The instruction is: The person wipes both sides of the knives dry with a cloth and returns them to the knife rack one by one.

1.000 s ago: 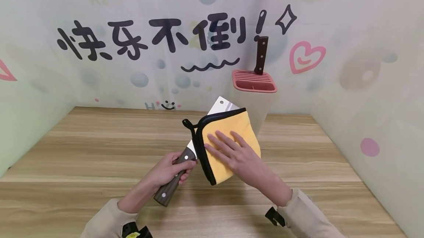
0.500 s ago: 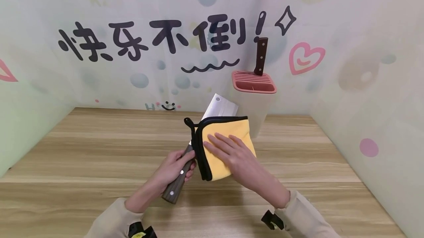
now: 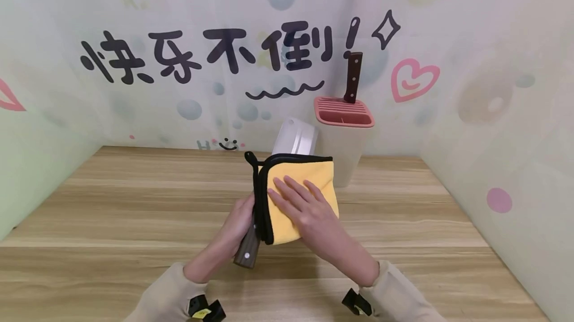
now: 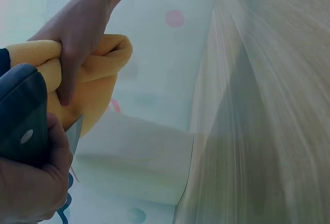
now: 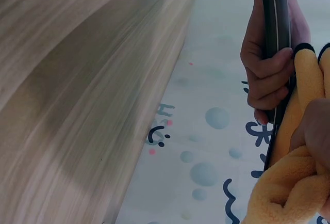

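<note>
My left hand point(image 3: 234, 227) grips the dark riveted handle point(image 3: 247, 251) of a cleaver, held over the table with its blade point(image 3: 292, 138) pointing away. A folded yellow cloth point(image 3: 279, 222) with black edging and a hanging loop lies over the blade, leaving the far end with its hole bare. On the cloth's upper face rest the fingers of my right hand point(image 3: 311, 215). From below, the left wrist view has the right thumb point(image 4: 70, 77) against the cloth's other side, so the hand pinches it. In the right wrist view, curled left fingers point(image 5: 268, 74) wrap the handle.
Behind the blade stands a white knife block point(image 3: 343, 152) with a pink slotted top point(image 3: 344, 118). One brown-handled knife point(image 3: 354, 78) is upright in it. The wooden table point(image 3: 134, 202) meets a printed backdrop point(image 3: 202, 112) at the rear and sides.
The cleaver has turned more upright, its blade tip swinging left and away and its handle end moving right. Both hands draw closer together, and the cloth has shifted slightly left and toward the handle.
</note>
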Action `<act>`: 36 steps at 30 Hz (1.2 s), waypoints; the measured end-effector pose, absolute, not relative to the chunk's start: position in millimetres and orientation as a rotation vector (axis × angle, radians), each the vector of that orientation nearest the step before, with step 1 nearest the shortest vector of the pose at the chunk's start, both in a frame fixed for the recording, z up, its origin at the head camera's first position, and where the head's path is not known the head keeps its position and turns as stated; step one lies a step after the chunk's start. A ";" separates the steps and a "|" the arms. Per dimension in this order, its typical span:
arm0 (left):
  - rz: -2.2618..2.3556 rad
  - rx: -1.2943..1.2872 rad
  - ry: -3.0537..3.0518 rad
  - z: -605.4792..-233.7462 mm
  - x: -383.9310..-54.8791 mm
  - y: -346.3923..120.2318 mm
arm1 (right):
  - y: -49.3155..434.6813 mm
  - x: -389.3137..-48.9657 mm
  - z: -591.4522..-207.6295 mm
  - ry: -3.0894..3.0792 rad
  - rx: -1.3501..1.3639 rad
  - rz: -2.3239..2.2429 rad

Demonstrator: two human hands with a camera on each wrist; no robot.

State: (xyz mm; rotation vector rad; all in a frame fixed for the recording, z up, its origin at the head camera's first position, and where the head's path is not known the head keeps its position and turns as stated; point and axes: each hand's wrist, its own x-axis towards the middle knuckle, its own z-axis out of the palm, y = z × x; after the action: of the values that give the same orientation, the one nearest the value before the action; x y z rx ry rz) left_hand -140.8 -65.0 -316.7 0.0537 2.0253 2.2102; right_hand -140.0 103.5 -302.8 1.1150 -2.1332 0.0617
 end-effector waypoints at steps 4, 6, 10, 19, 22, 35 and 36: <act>2.270 0.039 2.005 -319.3 -141.0 -63.5 | 99.5 -140.2 -305.8 -2.115 1.128 0.046; 2.292 0.034 2.014 -320.1 -141.3 -63.3 | 97.8 -140.3 -306.5 -2.110 1.136 0.055; 2.310 0.025 2.052 -320.4 -143.0 -62.7 | 96.1 -140.0 -306.4 -2.124 1.146 0.104; 2.360 0.003 2.005 -319.4 -148.7 -61.8 | 96.4 -139.4 -312.5 -2.062 1.161 0.038; 2.380 0.008 1.976 -318.5 -150.6 -61.3 | 96.9 -139.9 -313.4 -2.031 1.156 -0.011; 2.560 0.022 1.742 -310.1 -155.1 -65.2 | 100.6 -129.0 -312.6 -1.916 1.301 -0.078; 2.564 0.041 1.727 -309.3 -155.1 -65.5 | 101.0 -128.4 -312.6 -1.904 1.314 -0.075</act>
State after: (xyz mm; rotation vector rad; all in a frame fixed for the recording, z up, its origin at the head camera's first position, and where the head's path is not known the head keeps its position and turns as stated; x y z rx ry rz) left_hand -155.1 -65.5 -309.3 0.0415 1.7269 2.5638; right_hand -128.4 101.0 -312.6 1.3137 -1.9043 -0.0750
